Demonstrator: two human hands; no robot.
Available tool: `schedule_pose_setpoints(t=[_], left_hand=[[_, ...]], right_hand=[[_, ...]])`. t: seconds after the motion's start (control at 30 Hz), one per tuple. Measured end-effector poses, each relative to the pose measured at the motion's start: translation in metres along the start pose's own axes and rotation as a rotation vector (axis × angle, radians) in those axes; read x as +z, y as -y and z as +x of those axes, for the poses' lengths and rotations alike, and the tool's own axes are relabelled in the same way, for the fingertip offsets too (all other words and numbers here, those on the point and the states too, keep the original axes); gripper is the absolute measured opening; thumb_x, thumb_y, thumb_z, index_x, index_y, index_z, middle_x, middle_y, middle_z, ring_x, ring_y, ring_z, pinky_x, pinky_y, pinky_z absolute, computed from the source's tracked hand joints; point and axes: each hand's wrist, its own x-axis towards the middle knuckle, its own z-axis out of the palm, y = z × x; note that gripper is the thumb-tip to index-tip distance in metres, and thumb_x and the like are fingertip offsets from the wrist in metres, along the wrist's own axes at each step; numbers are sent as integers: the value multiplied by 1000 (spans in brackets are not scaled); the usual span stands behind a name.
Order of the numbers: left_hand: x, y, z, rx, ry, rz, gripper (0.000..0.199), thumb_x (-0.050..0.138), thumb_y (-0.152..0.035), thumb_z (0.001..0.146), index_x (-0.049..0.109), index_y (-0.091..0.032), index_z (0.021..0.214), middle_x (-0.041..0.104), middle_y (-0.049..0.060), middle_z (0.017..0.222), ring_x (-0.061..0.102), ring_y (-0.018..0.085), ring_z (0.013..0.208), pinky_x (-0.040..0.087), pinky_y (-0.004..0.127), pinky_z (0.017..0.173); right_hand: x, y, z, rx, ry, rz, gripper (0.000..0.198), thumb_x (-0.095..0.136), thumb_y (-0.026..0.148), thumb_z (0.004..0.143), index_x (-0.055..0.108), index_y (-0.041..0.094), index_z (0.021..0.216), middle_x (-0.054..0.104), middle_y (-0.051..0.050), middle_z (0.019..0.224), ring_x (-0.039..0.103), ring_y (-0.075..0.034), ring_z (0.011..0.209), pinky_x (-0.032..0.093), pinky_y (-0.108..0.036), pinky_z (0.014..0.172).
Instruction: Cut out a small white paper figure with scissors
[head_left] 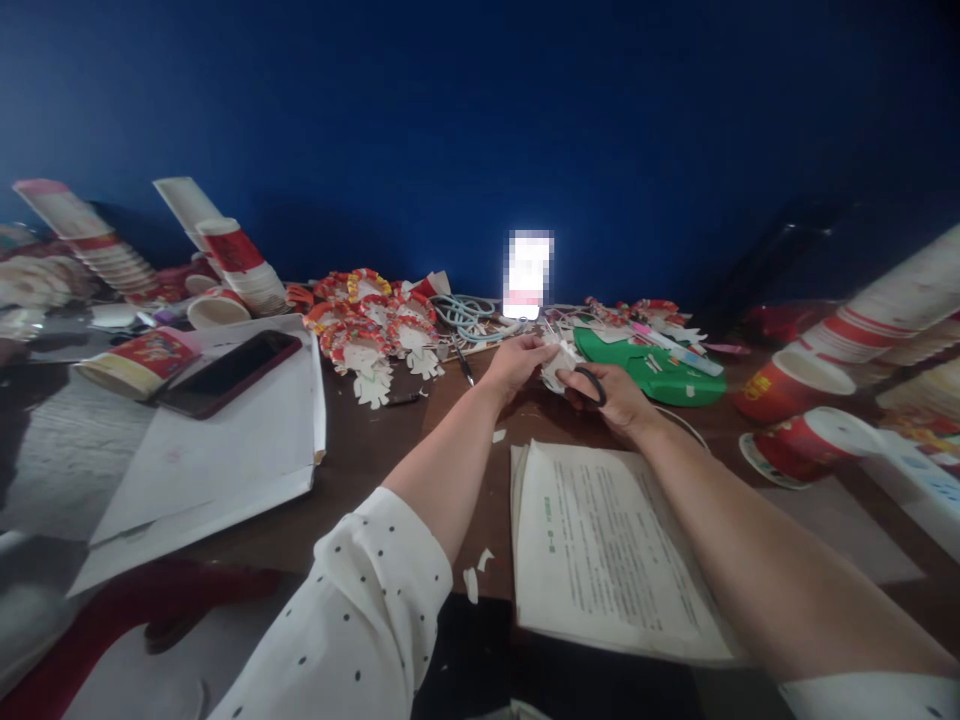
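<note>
My left hand (517, 362) pinches a small piece of white paper (553, 372) above the middle of the table. Dark-handled scissors (595, 385) are gripped in my right hand (615, 395), with the fingers closed round the handle. The blades reach toward the paper and are partly hidden, so I cannot tell whether they touch it. Just below my hands lies an open book (600, 540) with printed text. White paper scraps (471, 585) lie on the table to its left. Behind my right hand is a green cut-out sheet (652, 365).
Red-and-white paper cut-outs (375, 320) are piled at the back. A bright phone screen (527, 275) stands against the blue wall. Paper cups (240, 262) stand left, more cups (814, 440) right. A dark phone (232, 373) rests on white sheets (217, 470). A pen (465, 362) lies left of my hands.
</note>
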Motion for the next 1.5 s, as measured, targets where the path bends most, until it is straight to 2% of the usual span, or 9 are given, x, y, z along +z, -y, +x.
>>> schedule_pose_setpoints(t=[0.17,0.47,0.77,0.9,1.17,1.5], left_hand=[[0,0,0,50,22,75,30,80,-26,77,54,-17,64,52,-5,55,42,6,51,33,23,57],[2,-4,-3,33,-6,121,31,78,-23,79,53,-18,62,52,-4,54,42,7,52,33,24,58],[1,-2,-2,40,11,61,30,83,-28,75,56,-17,66,55,-4,58,46,7,54,37,24,59],[2,-1,0,40,-38,42,27,81,-30,78,59,-18,70,56,-4,59,46,7,53,36,24,57],[5,-6,-4,37,-60,53,21,76,-20,82,58,-16,70,54,-5,56,45,7,50,36,23,56],[7,-10,-6,18,-78,17,27,80,-19,78,56,-16,65,53,-4,54,45,6,50,35,22,55]], right_hand=[[0,-1,1,-12,-2,-28,57,75,71,75,59,20,56,56,-1,53,46,-14,53,34,-31,54],[-1,-3,1,-27,-8,-45,57,73,71,78,59,21,56,56,-1,53,47,-14,53,35,-31,55],[-1,-6,3,-17,-14,-48,58,73,74,76,60,20,59,56,-1,55,47,-13,53,34,-30,54],[1,0,0,-29,-10,-68,60,71,76,76,60,20,58,57,-1,54,47,-14,54,35,-31,56],[4,5,-2,-3,-32,-12,60,75,78,70,61,20,61,57,-1,54,48,-13,52,37,-29,53],[2,-2,0,-35,-34,-47,58,73,74,75,62,19,60,58,-1,53,49,-13,52,35,-28,53]])
